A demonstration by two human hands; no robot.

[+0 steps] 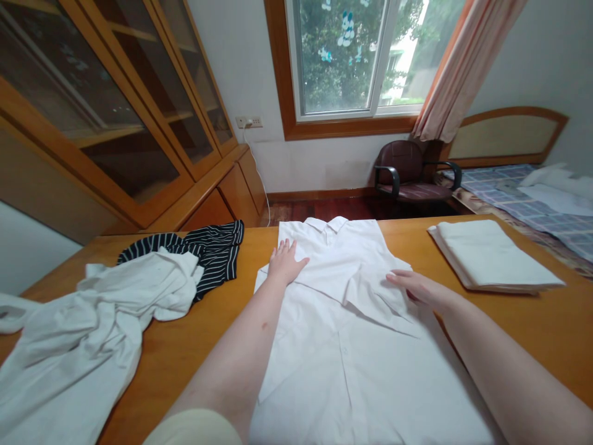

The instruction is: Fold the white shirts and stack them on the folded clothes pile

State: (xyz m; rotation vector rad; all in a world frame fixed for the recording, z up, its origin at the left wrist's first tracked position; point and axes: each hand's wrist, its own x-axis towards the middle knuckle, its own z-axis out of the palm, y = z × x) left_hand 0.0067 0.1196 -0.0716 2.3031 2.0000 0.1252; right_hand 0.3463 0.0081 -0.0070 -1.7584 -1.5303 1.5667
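Note:
A white collared shirt (343, 346) lies flat on the wooden table (194, 346), collar at the far end and both sleeves folded in across its body. My left hand (285, 262) rests flat near the shirt's left shoulder, fingers spread and open. My right hand (417, 287) lies palm down on the shirt's right side over the folded-in sleeve, fingers stretched out, holding nothing.
A heap of white clothes (83, 334) and a black striped garment (208, 244) lie at the left. A stack of folded white clothes (491, 256) sits at the right. Beyond the table stand a dark armchair (410, 173), a bed (532, 198) and glass-doored wooden cabinets (130, 111).

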